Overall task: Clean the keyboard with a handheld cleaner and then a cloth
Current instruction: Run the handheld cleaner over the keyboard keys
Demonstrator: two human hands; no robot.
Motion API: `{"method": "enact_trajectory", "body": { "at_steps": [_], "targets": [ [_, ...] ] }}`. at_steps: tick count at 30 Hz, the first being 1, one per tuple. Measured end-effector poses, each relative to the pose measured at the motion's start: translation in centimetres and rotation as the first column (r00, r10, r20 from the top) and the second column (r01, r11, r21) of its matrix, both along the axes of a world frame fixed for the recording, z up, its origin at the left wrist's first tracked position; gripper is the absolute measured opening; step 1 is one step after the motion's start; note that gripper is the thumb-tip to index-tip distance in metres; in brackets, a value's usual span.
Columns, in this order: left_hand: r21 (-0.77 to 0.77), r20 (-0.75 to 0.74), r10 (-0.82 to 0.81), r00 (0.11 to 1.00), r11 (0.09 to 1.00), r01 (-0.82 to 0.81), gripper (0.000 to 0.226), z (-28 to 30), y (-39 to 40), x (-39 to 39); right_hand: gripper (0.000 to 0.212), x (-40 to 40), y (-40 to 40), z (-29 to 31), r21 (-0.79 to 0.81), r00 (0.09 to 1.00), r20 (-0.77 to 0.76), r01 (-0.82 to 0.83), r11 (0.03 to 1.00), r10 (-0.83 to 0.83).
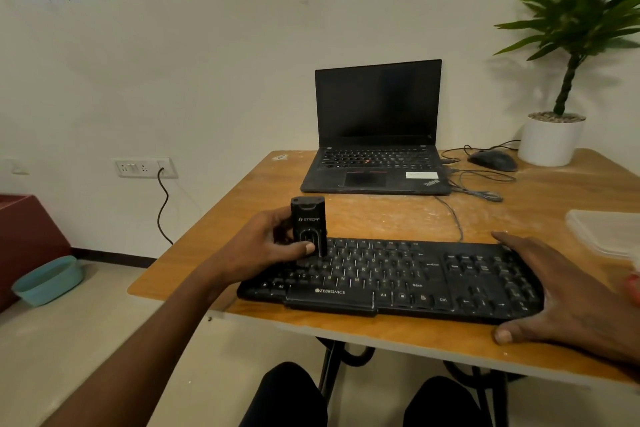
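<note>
A black keyboard lies along the near edge of the wooden table. My left hand grips a small black handheld cleaner, held upright with its lower end on the keys at the keyboard's upper left. The thumb presses on the cleaner's front. My right hand rests on the keyboard's right end, fingers straight along the far side and thumb at the near edge. No cloth shows in view.
An open black laptop stands behind the keyboard, with a mouse, loose cables and a potted plant to its right. A clear plastic lid lies at the right edge. A teal tub sits on the floor at left.
</note>
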State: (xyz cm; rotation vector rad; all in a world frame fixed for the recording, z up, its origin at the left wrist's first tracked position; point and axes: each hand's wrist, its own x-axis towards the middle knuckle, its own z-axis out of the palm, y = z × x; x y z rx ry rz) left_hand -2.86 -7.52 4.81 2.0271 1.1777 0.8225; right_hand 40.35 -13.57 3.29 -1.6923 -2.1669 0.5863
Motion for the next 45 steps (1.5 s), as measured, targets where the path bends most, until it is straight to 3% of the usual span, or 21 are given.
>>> {"method": "enact_trajectory", "body": {
  "at_steps": [8, 20, 32, 41, 45],
  "targets": [
    [-0.068, 0.018, -0.130, 0.991, 0.989, 0.131, 0.049, 0.0, -3.8, -0.8, 0.139, 0.2, 0.1, -0.3, 0.009, 1.000, 0.024, 0.002, 1.000, -0.002],
    [0.083, -0.051, 0.089, 0.995, 0.993, -0.085, 0.051, -0.4, 3.2, 2.2, 0.138, 0.0, 0.0, -0.1, 0.001, 1.000, 0.025, 0.003, 1.000, -0.003],
    [-0.041, -0.003, -0.128, 0.992, 0.991, 0.128, 0.053, -0.3, -3.9, 0.5, 0.143, -0.2, -0.3, 0.1, 0.016, 1.000, 0.010, 0.007, 1.000, -0.007],
    [0.045, 0.011, 0.023, 1.000, 0.999, -0.024, 0.046, -0.5, 1.3, 2.3, 0.140, -0.2, -0.5, 0.0, 0.023, 1.000, 0.015, 0.012, 1.000, -0.012],
    [0.089, -0.060, 0.067, 0.996, 0.994, -0.061, 0.049, 0.0, 3.5, 3.0, 0.140, -0.2, -0.5, 0.2, 0.032, 1.000, 0.010, 0.014, 0.999, -0.014]
  ]
}}
